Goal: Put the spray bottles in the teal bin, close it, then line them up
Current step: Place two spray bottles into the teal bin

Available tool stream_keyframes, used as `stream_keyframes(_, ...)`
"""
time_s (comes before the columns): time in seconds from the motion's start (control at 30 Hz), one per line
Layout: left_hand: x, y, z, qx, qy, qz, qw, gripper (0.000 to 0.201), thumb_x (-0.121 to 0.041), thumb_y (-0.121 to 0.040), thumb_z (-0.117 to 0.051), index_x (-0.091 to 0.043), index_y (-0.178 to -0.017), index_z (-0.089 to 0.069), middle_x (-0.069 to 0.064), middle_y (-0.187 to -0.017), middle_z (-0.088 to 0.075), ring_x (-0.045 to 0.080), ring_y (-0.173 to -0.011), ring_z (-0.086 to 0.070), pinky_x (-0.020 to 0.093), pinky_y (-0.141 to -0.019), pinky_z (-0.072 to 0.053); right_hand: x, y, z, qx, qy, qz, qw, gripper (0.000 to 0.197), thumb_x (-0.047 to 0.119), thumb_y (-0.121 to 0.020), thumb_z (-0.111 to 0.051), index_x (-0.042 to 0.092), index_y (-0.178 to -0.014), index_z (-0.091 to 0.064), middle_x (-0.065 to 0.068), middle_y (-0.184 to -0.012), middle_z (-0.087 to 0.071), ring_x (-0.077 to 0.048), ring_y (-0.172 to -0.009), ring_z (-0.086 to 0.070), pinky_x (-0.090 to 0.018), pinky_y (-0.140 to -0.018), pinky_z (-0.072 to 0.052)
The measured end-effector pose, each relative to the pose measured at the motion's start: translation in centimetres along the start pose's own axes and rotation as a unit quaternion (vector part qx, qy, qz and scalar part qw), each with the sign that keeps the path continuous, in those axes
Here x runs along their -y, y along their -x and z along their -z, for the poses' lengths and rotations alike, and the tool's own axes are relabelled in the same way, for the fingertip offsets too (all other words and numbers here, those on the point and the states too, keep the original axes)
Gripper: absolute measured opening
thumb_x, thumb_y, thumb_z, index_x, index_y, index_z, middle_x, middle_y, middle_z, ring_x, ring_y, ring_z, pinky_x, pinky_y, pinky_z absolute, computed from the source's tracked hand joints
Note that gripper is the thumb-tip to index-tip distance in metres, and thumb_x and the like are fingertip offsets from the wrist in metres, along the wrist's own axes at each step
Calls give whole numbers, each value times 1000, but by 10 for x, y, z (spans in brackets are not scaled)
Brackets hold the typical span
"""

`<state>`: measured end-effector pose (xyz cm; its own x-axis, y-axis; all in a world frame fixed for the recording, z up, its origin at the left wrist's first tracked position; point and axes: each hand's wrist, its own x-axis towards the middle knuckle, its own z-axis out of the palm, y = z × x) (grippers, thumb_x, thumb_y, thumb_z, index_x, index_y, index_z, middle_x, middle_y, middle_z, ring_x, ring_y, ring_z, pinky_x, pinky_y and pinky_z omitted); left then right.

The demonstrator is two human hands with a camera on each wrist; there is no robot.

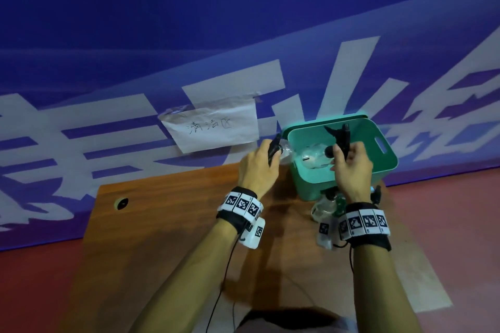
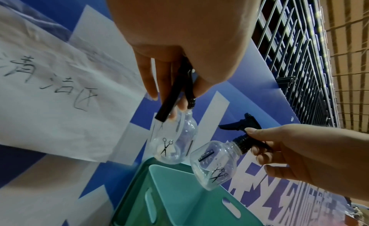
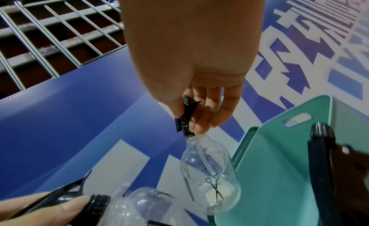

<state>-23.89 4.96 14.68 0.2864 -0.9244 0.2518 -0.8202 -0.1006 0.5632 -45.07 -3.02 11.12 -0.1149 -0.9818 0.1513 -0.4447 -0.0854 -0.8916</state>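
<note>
The teal bin (image 1: 384, 167) stands open at the table's far right. My left hand (image 1: 273, 153) grips the black trigger head of a clear spray bottle (image 2: 171, 147), which hangs just outside the bin's left rim. My right hand (image 1: 342, 155) pinches the black neck of a second clear spray bottle (image 3: 209, 180) and holds it over the bin's opening, its body hanging inside. Both bottles carry scissor prints. In the left wrist view the two bottles hang side by side above the bin (image 2: 179, 197). Another clear bottle (image 1: 322, 208) lies on the table before the bin, partly hidden by my right wrist.
The wooden table (image 1: 162, 238) has a cable hole (image 1: 122, 203) at its left. A handwritten paper sign (image 1: 213, 127) is taped to the blue banner wall behind. A darker teal panel (image 2: 129, 190) sits against the bin's outer side. Red floor lies to the right.
</note>
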Motion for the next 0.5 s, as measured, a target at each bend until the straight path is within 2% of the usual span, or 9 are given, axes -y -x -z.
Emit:
stream_keyframes(0.17, -51, 2, -24, -30, -2, -5, 1000, 22, -38, -100, -52, -25, -117, -52, -3, -84, -68, 17, -72, -66, 39, -66, -59, -15, -26, 56, 17, -22, 10, 1000, 27, 50, -96, -52, 23, -93, -48, -1, -81, -66, -24, -74, -68, -50, -70, -59)
stream_keyframes(0.37, -117, 1, -48, -69, -25, 11, 997, 26, -41, -99, -52, -26, -121, -54, 0, -90, -73, 23, -77, -69, 39, -66, -59, -31, -60, 118, 42, -52, 2, 998, 22, 37, -102, -49, 15, -103, -47, -2, -88, -69, -19, -74, -71, -46, -71, -60)
stream_keyframes(0.5, -142, 2, -52, -88, -17, 30, 995, 26, -38, -99, -55, -25, -121, -56, 0, -90, -72, 21, -77, -68, 40, -66, -59, -41, -76, 147, 41, -52, -2, 998, 19, 39, -101, -47, 20, -102, -45, -4, -88, -70, -22, -77, -70, -48, -72, -58)
